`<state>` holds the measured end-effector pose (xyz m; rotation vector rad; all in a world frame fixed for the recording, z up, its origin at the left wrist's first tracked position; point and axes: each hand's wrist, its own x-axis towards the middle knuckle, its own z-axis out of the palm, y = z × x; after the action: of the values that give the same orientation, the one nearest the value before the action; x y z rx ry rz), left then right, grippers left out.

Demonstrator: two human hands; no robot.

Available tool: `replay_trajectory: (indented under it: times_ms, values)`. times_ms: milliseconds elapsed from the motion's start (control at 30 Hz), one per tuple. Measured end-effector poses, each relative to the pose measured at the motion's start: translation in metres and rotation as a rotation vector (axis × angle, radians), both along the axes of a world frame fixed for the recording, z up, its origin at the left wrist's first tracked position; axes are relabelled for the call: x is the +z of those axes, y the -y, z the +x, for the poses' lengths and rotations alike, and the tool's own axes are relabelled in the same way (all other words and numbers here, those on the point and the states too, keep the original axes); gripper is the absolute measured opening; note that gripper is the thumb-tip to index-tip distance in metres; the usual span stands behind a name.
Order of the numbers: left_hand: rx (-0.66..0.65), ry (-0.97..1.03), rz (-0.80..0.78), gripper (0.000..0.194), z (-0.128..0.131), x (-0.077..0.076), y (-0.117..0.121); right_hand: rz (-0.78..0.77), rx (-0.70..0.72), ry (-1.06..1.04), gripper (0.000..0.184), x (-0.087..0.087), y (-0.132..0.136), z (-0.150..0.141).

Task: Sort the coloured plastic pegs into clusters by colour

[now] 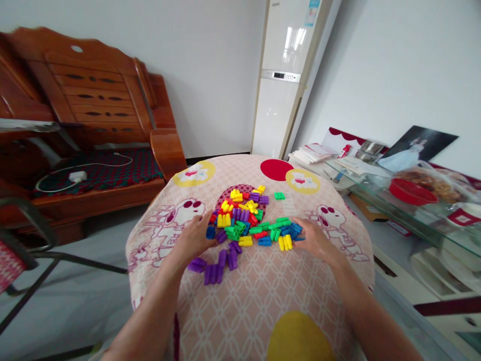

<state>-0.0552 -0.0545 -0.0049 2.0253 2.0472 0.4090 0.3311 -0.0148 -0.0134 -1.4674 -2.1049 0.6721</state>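
Observation:
Plastic building blocks in yellow, red, green, blue and purple lie heaped on the round table, each shaped like a row of joined tubes. My left hand (197,235) rests at the heap's left side, beside a dark blue block (210,232), its fingers apart. On the heap's right side, my right hand (311,239) is spread next to several blue blocks (291,230) and a yellow block (285,243). Whether its fingertips touch them is hard to tell. Closer to me, several purple blocks (213,274) lie apart from the heap. A single green block (279,196) sits beyond it.
A patterned cloth (255,311) covers the table. A wooden bench (93,100) with a white charger stands at the left. A tall white air conditioner (276,90) is behind. To the right, a glass-topped cabinet (413,220) carries papers, a red bowl (412,192) and a photo.

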Motion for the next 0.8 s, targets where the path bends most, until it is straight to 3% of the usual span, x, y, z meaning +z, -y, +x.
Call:
replay_trajectory:
  times_ms: [100,300,467,533,633,700,800]
  values:
    - [-0.147,0.071,0.077,0.068,0.009,0.002,-0.037,-0.048,0.050,-0.075,0.081,0.009,-0.024,-0.039]
    - [-0.208,0.149,0.144,0.069,0.027,0.004,-0.104,-0.122,0.273,-0.211,0.077,0.015,-0.049,-0.086]
    - [-0.322,0.211,0.111,0.070,0.036,0.025,-0.126,-0.108,0.356,-0.162,0.065,0.016,-0.051,-0.097]
    - [-0.314,0.212,0.146,0.066,0.032,0.035,-0.114,-0.107,0.344,-0.210,0.054,0.018,-0.053,-0.092]
    - [-0.207,0.197,0.280,0.055,0.021,0.040,-0.070,-0.018,0.168,-0.330,0.035,0.020,-0.063,-0.077]
    - [-0.154,0.158,0.302,0.061,0.015,0.031,-0.027,0.065,0.021,-0.365,0.034,0.017,-0.073,-0.063]
    - [-0.097,0.087,0.213,0.088,0.016,0.002,0.041,0.153,-0.120,-0.355,0.042,0.007,-0.089,-0.047]
